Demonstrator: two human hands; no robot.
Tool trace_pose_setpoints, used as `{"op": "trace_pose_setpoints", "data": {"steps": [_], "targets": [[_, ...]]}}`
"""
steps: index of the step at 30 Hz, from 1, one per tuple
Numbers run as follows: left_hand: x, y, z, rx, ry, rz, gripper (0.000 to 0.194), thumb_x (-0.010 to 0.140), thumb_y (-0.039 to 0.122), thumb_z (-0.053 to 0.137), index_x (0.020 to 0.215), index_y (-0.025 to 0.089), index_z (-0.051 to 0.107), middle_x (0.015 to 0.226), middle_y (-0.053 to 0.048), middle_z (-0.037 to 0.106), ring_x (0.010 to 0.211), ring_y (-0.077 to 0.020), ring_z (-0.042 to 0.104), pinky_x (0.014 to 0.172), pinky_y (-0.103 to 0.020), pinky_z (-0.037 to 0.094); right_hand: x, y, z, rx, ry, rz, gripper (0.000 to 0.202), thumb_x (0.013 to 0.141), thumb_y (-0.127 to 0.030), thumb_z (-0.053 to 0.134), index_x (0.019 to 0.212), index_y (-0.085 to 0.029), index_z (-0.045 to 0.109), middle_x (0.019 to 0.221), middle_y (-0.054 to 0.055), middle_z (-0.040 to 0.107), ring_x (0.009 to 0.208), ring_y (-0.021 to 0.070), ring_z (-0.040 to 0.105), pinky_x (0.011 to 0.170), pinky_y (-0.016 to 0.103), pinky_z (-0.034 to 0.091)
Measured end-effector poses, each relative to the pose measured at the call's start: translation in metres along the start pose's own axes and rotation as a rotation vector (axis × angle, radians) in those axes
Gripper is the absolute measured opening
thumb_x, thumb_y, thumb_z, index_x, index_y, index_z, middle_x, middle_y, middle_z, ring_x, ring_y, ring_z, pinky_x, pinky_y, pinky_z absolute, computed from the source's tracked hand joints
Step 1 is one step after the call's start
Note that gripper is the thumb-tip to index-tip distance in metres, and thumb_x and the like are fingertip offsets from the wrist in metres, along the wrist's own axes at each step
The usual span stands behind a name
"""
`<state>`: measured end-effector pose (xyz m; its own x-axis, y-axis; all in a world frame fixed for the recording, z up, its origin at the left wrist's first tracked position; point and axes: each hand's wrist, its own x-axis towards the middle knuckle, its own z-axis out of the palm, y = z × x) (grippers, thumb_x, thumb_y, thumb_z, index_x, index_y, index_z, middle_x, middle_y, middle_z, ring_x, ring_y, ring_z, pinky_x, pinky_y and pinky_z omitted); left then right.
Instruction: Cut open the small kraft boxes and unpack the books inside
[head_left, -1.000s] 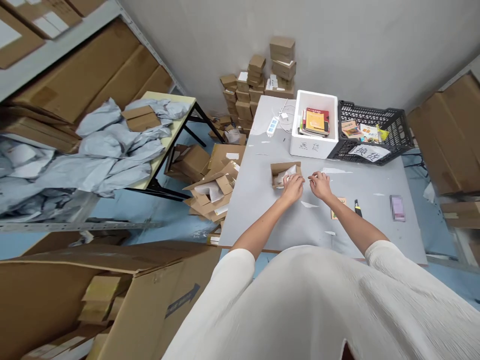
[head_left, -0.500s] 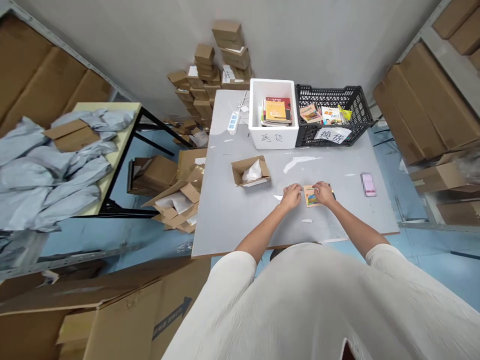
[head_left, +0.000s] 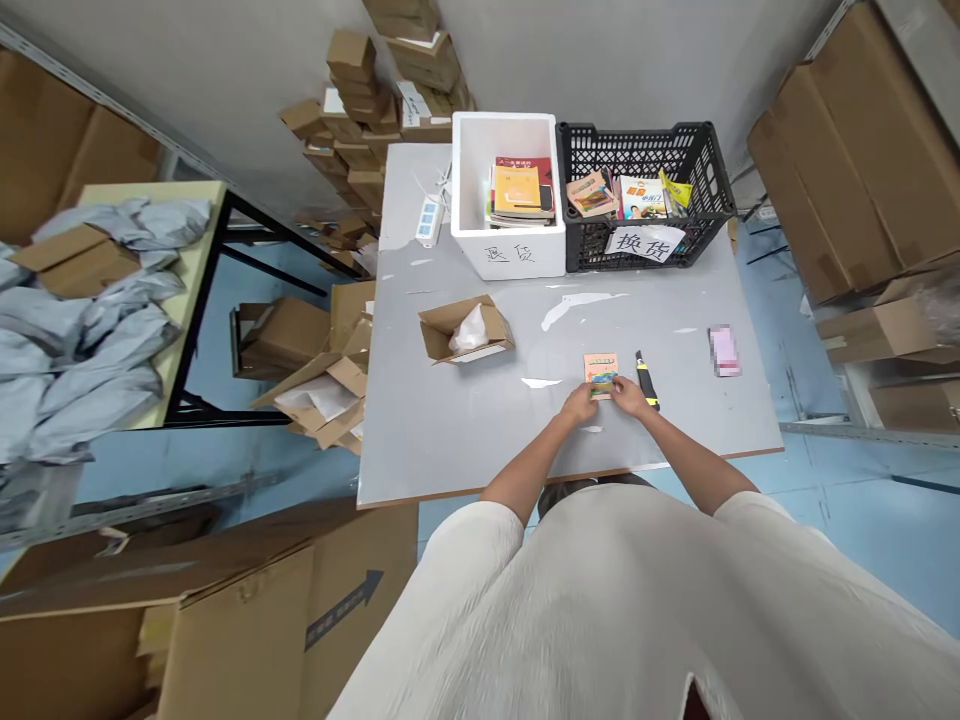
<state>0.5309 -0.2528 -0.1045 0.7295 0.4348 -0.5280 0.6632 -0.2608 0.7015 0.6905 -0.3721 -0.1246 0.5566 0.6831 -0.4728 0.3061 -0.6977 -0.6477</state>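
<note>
A small orange-pink booklet [head_left: 601, 370] with a colourful picture lies near the front of the grey table [head_left: 465, 430]. My left hand [head_left: 580, 405] pinches its lower left corner, fingers closed. At the lower right edge my right hand [head_left: 627, 395] grips it too, fingers together. Just right of that hand lies a black and yellow cutter knife [head_left: 646, 380]. An open cardboard box [head_left: 496, 322] with a white wrapped bundle [head_left: 469, 330] stands to the left.
A white foam box [head_left: 506, 254] with books and a black crate [head_left: 720, 190] with booklets stand at the back. A power strip [head_left: 429, 221] lies left of them. At the right is a pink blurred item [head_left: 724, 352]. Grey parcels [head_left: 97, 340] cover a side table.
Both hands have come to the booklet's lower edge and closed on its corners, uncovering more of its cover. The knife, mostly hidden before, now shows. The camera view has shifted.
</note>
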Motion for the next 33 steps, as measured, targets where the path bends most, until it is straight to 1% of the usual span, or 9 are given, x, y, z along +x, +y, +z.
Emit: {"op": "trace_pose_setpoints", "data": {"steps": [3,7,10,14,18,23,26,30,33], "targets": [[0.003,-0.002,0.004,-0.098,0.045,-0.013,0.059,0.082,0.012,0.071,0.141,0.018,0.071,0.149,-0.016,0.071,0.135,-0.0351,0.069,0.117,-0.042,0.051,0.002,0.001,0.005,0.137,0.044,0.088,0.042,0.087,-0.027,0.069,0.128,-0.024,0.076,0.133,0.009,0.079,0.124,0.0279,0.074,0.112,0.044,0.056],[0.005,-0.004,0.007,-0.2,0.127,-0.032,0.052,0.077,0.012,0.075,0.129,0.016,0.076,0.143,-0.017,0.073,0.134,-0.0363,0.068,0.118,-0.043,0.05,0.005,-0.001,0.005,0.275,0.05,0.198,0.046,0.078,-0.025,0.072,0.124,-0.023,0.077,0.124,0.008,0.082,0.115,0.0271,0.077,0.102,0.039,0.06],[0.005,-0.007,0.008,-0.233,0.172,-0.082,0.055,0.074,0.011,0.077,0.129,0.016,0.073,0.141,-0.019,0.073,0.133,-0.0363,0.068,0.115,-0.043,0.05,0.005,-0.004,0.002,0.304,0.022,0.276,0.047,0.075,-0.024,0.072,0.121,-0.02,0.078,0.118,0.01,0.084,0.11,0.0279,0.078,0.097,0.036,0.06],[0.002,-0.015,0.005,-0.264,0.241,-0.171,0.052,0.077,0.01,0.078,0.128,0.016,0.067,0.136,-0.018,0.073,0.123,-0.032,0.071,0.105,-0.039,0.053,0.003,-0.01,0.002,0.28,0.006,0.342,0.051,0.073,-0.028,0.077,0.122,-0.016,0.078,0.126,0.014,0.082,0.12,0.0319,0.074,0.099,0.035,0.057],[-0.002,-0.023,-0.002,-0.327,0.312,-0.269,0.046,0.083,0.012,0.079,0.124,0.022,0.061,0.108,-0.007,0.077,0.107,-0.0261,0.074,0.098,-0.035,0.052,-0.001,-0.018,0.009,0.303,-0.023,0.328,0.052,0.072,-0.03,0.077,0.122,-0.018,0.079,0.126,0.013,0.081,0.123,0.0328,0.073,0.098,0.035,0.056],[-0.006,-0.026,-0.012,-0.412,0.343,-0.323,0.039,0.085,0.009,0.076,0.115,0.027,0.058,0.078,0.005,0.066,0.087,-0.0208,0.07,0.086,-0.03,0.051,-0.011,-0.031,0.017,0.365,-0.028,0.296,0.036,0.069,-0.029,0.079,0.103,-0.018,0.081,0.102,0.009,0.083,0.104,0.0287,0.073,0.087,0.032,0.056],[-0.006,-0.021,-0.022,-0.526,0.366,-0.276,0.041,0.085,0.006,0.073,0.115,0.027,0.056,0.075,0.009,0.062,0.076,-0.0159,0.066,0.079,-0.026,0.05,-0.015,-0.041,0.013,0.435,-0.046,0.273,0.027,0.072,-0.032,0.079,0.096,-0.019,0.079,0.092,0.007,0.082,0.093,0.0246,0.071,0.08,0.03,0.054],[-0.005,-0.01,-0.042,-0.606,0.398,-0.212,0.037,0.084,0.004,0.073,0.11,0.026,0.057,0.077,0.008,0.062,0.068,-0.013,0.062,0.074,-0.025,0.05,-0.016,-0.06,0.001,0.51,-0.068,0.276,0.025,0.074,-0.035,0.077,0.094,-0.02,0.076,0.086,0.004,0.08,0.082,0.0199,0.069,0.072,0.028,0.051],[-0.007,-0.003,-0.058,-0.653,0.449,-0.163,0.032,0.083,0.003,0.073,0.102,0.024,0.059,0.083,0.005,0.065,0.072,-0.0131,0.065,0.078,-0.026,0.053,-0.015,-0.077,-0.008,0.555,-0.002,0.208,0.024,0.073,-0.036,0.079,0.092,-0.021,0.073,0.085,0.004,0.079,0.082,0.0208,0.07,0.073,0.03,0.053]]}}
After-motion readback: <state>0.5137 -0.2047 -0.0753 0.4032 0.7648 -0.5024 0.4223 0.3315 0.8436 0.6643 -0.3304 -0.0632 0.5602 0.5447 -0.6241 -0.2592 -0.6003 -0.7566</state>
